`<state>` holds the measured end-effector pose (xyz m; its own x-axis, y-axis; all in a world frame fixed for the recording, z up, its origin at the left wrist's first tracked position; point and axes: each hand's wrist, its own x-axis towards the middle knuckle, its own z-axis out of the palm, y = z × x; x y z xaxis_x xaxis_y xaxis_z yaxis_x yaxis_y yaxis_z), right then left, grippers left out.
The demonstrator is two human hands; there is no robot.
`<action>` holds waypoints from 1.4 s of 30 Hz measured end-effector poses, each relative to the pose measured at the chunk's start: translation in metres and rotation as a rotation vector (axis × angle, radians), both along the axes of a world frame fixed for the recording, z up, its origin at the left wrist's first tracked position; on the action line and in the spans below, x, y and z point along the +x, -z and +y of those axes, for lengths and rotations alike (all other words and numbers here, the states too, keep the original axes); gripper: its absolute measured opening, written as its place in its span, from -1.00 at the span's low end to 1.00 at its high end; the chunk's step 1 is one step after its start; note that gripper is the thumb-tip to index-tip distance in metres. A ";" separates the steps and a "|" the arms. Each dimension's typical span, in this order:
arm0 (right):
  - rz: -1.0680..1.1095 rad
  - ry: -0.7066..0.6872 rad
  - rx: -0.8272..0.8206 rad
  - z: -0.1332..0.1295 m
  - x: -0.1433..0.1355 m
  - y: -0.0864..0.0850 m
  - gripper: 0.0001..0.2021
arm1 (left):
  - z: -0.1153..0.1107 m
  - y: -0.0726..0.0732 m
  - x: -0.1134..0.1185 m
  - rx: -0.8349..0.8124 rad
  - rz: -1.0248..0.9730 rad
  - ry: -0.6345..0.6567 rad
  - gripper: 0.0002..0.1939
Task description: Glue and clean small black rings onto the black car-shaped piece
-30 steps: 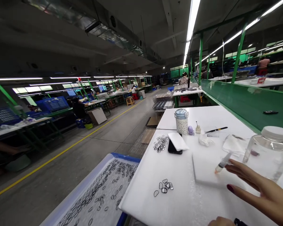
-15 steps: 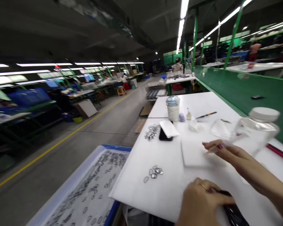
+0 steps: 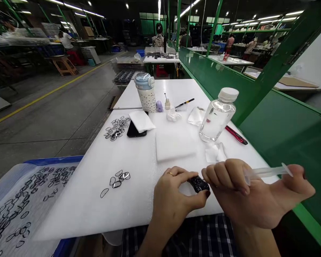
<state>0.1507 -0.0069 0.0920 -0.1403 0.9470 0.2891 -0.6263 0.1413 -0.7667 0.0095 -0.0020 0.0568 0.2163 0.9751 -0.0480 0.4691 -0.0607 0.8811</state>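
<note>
My left hand (image 3: 173, 196) pinches a small black part (image 3: 198, 184) at the near edge of the white table (image 3: 139, 157). My right hand (image 3: 254, 194) is closed around a clear plastic syringe (image 3: 267, 172), thumb at its plunger end, and its fingers meet the black part from the right. A few metal rings (image 3: 117, 180) lie on the table left of my left hand. A white foam pad (image 3: 174, 143) lies just beyond my hands.
A clear bottle (image 3: 217, 115), a red pen (image 3: 235, 135), crumpled wipes (image 3: 215, 152), a dark phone under a white cloth (image 3: 137, 127), a ring pile (image 3: 116, 127) and a dotted cup (image 3: 146, 92) stand further back. A blue-edged tray of rings (image 3: 18, 200) is at left. A green partition (image 3: 278, 128) runs along the right.
The view has swung down and right. My right hand picked the syringe up from the foam pad and came to the near edge, where both hands meet at the black part.
</note>
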 end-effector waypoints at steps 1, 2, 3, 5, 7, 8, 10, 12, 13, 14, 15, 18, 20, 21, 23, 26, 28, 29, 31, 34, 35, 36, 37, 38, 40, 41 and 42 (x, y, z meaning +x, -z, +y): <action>0.013 -0.004 -0.008 0.001 -0.001 0.002 -0.41 | 0.000 0.000 0.000 0.002 0.002 0.000 -0.67; 0.022 -0.005 -0.013 0.002 -0.003 0.003 -0.41 | 0.000 0.000 0.000 0.011 0.004 -0.001 -0.67; 0.026 -0.007 -0.014 0.002 -0.004 0.005 -0.41 | 0.000 0.001 0.001 0.022 0.005 -0.002 -0.67; 0.011 -0.008 -0.008 0.003 -0.005 0.006 -0.41 | 0.000 0.002 0.001 0.041 0.004 -0.002 -0.67; -0.013 -0.007 0.002 0.003 -0.005 0.007 -0.41 | -0.001 0.003 0.000 0.050 0.008 0.000 -0.67; -0.023 -0.012 0.006 0.002 -0.005 0.007 -0.40 | -0.001 0.003 0.000 0.054 0.009 0.000 -0.68; -0.034 -0.018 0.013 0.002 -0.005 0.008 -0.39 | 0.000 0.003 0.000 0.059 0.012 0.001 -0.69; -0.038 -0.012 0.022 0.002 -0.005 0.009 -0.38 | 0.001 0.002 0.000 0.065 0.015 -0.001 -0.70; -0.039 -0.003 0.026 0.002 -0.005 0.010 -0.38 | 0.002 0.002 0.001 0.066 0.016 -0.001 -0.70; -0.042 0.006 0.027 0.002 -0.005 0.011 -0.38 | 0.002 0.002 0.001 0.066 0.017 0.000 -0.71; -0.044 0.016 0.025 0.002 -0.005 0.012 -0.38 | 0.002 0.001 0.001 0.067 0.017 0.000 -0.70; -0.054 0.031 0.017 0.001 -0.005 0.014 -0.39 | 0.001 0.001 0.002 0.061 0.014 -0.001 -0.69; -0.055 0.038 0.017 0.000 -0.005 0.014 -0.40 | 0.000 0.001 0.002 0.066 0.016 -0.002 -0.68; -0.057 0.041 0.018 -0.001 -0.005 0.014 -0.41 | 0.000 0.001 0.002 0.069 0.018 -0.001 -0.68; -0.068 0.047 0.027 -0.002 -0.006 0.014 -0.42 | 0.000 0.001 0.001 0.074 0.018 0.007 -0.67; -0.085 0.065 0.042 -0.002 -0.007 0.013 -0.42 | 0.000 0.002 0.001 0.073 0.018 0.012 -0.67; -0.092 0.082 0.046 -0.003 -0.008 0.013 -0.41 | 0.001 0.002 0.001 0.068 0.016 0.009 -0.68; -0.096 0.089 0.046 -0.004 -0.008 0.013 -0.41 | 0.001 0.002 0.001 0.065 0.015 0.009 -0.68; -0.108 0.103 0.046 -0.005 -0.008 0.012 -0.41 | 0.001 0.002 0.001 0.057 0.015 0.009 -0.68; -0.117 0.125 0.043 -0.006 -0.007 0.011 -0.42 | 0.000 0.001 0.001 0.049 0.021 0.007 -0.66; -0.119 0.131 0.041 -0.006 -0.007 0.011 -0.42 | 0.000 0.001 0.001 0.046 0.024 0.006 -0.66; -0.123 0.137 0.038 -0.006 -0.007 0.012 -0.43 | 0.000 0.001 0.001 0.043 0.026 0.005 -0.66; -0.127 0.142 0.035 -0.006 -0.007 0.012 -0.43 | 0.000 0.001 0.001 0.042 0.027 0.003 -0.66; -0.129 0.149 0.033 -0.006 -0.007 0.013 -0.44 | 0.000 0.001 0.001 0.043 0.028 0.001 -0.66; -0.135 0.167 0.028 -0.008 -0.007 0.014 -0.45 | 0.000 0.001 0.002 0.043 0.031 -0.001 -0.66; -0.144 0.178 0.022 -0.010 -0.007 0.014 -0.44 | 0.000 0.001 0.002 0.044 0.033 0.000 -0.66; -0.156 0.192 0.009 -0.012 -0.007 0.012 -0.44 | 0.000 0.001 0.002 0.045 0.033 -0.001 -0.66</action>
